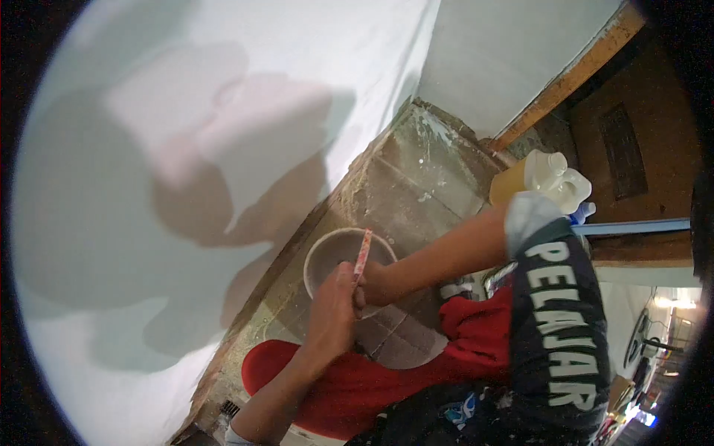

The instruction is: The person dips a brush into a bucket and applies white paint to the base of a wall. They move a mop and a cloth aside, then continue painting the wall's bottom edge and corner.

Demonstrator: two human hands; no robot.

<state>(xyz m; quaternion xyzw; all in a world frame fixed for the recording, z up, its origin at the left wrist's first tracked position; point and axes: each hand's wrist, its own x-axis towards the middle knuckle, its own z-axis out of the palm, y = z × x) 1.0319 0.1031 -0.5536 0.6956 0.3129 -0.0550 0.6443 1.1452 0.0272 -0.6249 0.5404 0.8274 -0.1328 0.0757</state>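
Note:
Both hands meet over a round, pale-rimmed bowl [315, 255] on the floor. My left hand [333, 306] comes from the lower left, its fingers pressed together over the bowl; what they hold is hidden. Coming from the right, my right hand [378, 284] has its fingers closed around the lower end of a narrow red-and-white patterned strip [364, 251]. The strip stands up between the hands and crosses the bowl's opening. The bowl's inside looks grey, and its near side is partly covered by the hands.
A white wall [245, 149] with shadows rises at the left. Stained floor [424, 163] reaches into the corner. Jugs [513, 181] stand near a wooden frame [569, 74] at the upper right. Red cloth [394, 383] covers my legs close to the bowl.

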